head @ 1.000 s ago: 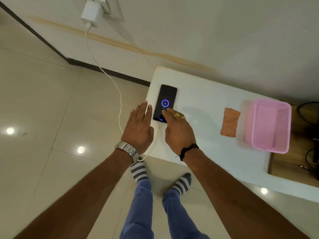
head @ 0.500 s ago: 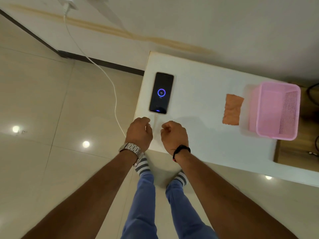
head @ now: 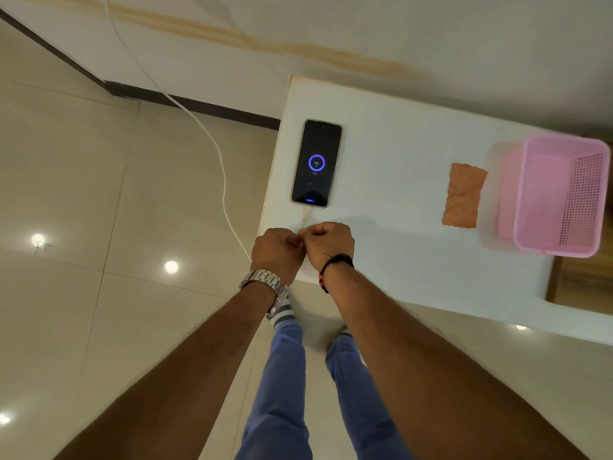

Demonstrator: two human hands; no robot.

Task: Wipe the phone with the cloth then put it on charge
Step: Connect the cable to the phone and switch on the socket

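The phone (head: 316, 163) lies face up near the left end of the white table (head: 391, 247), its dark screen lit with a blue charging ring. A white charging cable (head: 212, 144) runs from its near end, off the table edge and up the wall. The orange cloth (head: 463, 199) lies flat on the table to the right, beside the basket. My left hand (head: 277, 252) and my right hand (head: 328, 244) are both fisted, knuckles touching, at the table's near edge just below the phone. Neither holds anything I can see.
A pink plastic basket (head: 560, 197) stands at the right of the table, next to the cloth. A beige wall runs behind the table. Glossy floor tiles lie to the left, and my legs and striped socks (head: 282, 313) stand below the table edge.
Both hands drew back from the phone toward me and closed into fists, then came together until they touch. The phone stays plugged in on the table.
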